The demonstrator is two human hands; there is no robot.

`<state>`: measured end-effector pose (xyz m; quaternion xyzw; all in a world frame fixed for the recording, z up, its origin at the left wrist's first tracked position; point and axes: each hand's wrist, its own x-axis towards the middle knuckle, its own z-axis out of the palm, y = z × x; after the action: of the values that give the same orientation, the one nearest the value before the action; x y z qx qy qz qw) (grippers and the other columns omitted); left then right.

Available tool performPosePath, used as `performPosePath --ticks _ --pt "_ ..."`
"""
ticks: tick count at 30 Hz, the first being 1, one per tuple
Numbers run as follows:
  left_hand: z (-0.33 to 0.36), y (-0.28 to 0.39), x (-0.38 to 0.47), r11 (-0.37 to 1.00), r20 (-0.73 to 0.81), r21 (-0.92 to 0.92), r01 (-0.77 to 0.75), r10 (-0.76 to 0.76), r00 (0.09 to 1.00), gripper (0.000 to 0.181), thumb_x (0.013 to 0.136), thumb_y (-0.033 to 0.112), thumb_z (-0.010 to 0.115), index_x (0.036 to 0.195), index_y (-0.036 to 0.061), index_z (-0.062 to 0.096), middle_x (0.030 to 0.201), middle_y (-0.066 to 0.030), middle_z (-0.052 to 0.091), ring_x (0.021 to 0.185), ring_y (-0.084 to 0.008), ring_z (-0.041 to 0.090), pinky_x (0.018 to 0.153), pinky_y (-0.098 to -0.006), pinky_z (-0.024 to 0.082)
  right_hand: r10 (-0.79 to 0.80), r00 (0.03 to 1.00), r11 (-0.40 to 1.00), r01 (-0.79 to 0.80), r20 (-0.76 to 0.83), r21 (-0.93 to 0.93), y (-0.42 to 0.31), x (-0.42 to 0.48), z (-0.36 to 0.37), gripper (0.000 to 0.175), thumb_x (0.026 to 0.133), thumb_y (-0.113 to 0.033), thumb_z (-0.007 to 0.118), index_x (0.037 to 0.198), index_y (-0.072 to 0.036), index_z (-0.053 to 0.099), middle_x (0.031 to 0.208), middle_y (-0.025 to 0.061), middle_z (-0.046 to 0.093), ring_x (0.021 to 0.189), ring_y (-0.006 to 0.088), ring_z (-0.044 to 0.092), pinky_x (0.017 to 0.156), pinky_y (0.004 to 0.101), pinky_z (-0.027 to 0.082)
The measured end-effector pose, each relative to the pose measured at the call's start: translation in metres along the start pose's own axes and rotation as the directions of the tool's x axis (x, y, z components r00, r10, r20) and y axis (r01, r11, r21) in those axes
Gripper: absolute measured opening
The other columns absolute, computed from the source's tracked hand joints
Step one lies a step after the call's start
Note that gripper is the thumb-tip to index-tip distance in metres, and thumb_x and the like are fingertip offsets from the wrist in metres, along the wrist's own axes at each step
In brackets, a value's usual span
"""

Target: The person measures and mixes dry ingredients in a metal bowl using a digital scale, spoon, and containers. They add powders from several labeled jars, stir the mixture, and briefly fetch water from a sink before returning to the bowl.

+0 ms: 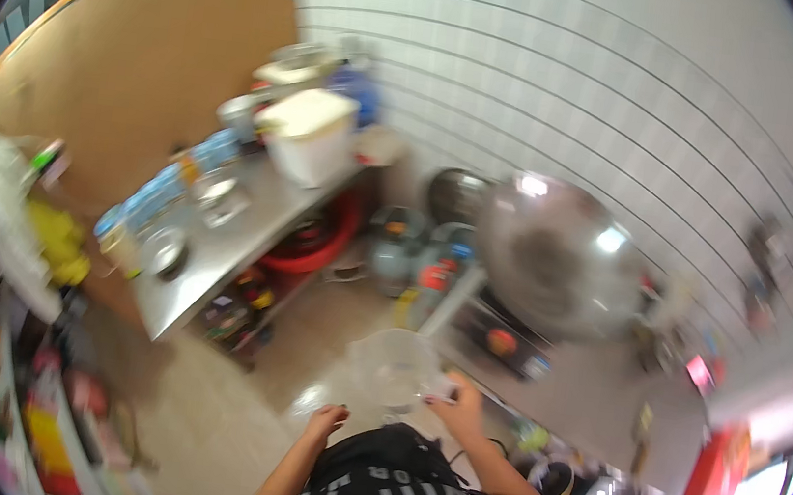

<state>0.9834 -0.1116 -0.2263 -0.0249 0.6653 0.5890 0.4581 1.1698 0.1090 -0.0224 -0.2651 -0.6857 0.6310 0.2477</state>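
Observation:
My right hand (458, 407) grips the near right side of a translucent plastic container (393, 366), which looks like a round tub or jug. I see it from above, in front of my waist and over the floor. My left hand (327, 421) hangs just left of the container and apart from it. Its fingers look loosely curled, and blur hides whether anything is in them. To the right of the container stands a gas stove (504, 339), and a large metal wok (551, 255) rests tilted on it.
Left is a steel table (244, 218) with a white lidded bin (310, 133) and bottles; a red basin (320, 238) sits beneath. Gas cylinders (395, 255) stand left of the stove. A counter (593, 398) runs right. Shelves (48, 420) with packages line the far left.

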Motion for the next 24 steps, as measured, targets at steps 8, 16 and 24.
performPosePath --ticks 8,16,24 --pt "-0.164 -0.020 0.044 0.987 -0.397 -0.036 -0.160 0.132 0.908 0.011 0.086 0.009 0.064 0.090 0.0039 0.072 0.081 -0.0053 0.069 0.073 -0.0108 0.063 0.068 -0.0245 0.050 -0.103 0.980 0.992 0.089 0.169 0.090 -0.007 0.175 0.124 0.024 0.075 -0.001 0.077 0.085 -0.005 0.055 0.076 -0.0024 0.058 0.071 0.0039 0.053 0.063 0.0221 0.043" --pt "-0.272 0.090 0.146 0.710 -0.400 0.634 -0.305 0.639 0.657 0.014 0.083 0.004 0.058 0.090 0.0044 0.070 0.085 -0.0166 0.067 0.080 -0.0333 0.065 0.075 -0.0391 0.052 -0.240 0.943 0.968 0.214 0.229 0.135 -0.020 0.345 0.270 0.020 0.081 -0.003 0.073 0.085 -0.005 0.054 0.077 -0.0032 0.055 0.071 0.0039 0.050 0.062 0.0211 0.040" --pt "-0.343 0.262 0.262 0.258 0.100 0.828 -0.497 0.805 0.585 0.024 0.074 0.002 0.060 0.098 0.0048 0.064 0.103 -0.0119 0.063 0.092 -0.0322 0.059 0.079 -0.0421 0.050 -0.225 0.951 0.972 0.234 0.212 -0.018 -0.034 0.486 0.402 0.016 0.086 -0.005 0.069 0.094 0.000 0.056 0.086 0.0010 0.057 0.078 0.0080 0.050 0.071 0.0229 0.042"
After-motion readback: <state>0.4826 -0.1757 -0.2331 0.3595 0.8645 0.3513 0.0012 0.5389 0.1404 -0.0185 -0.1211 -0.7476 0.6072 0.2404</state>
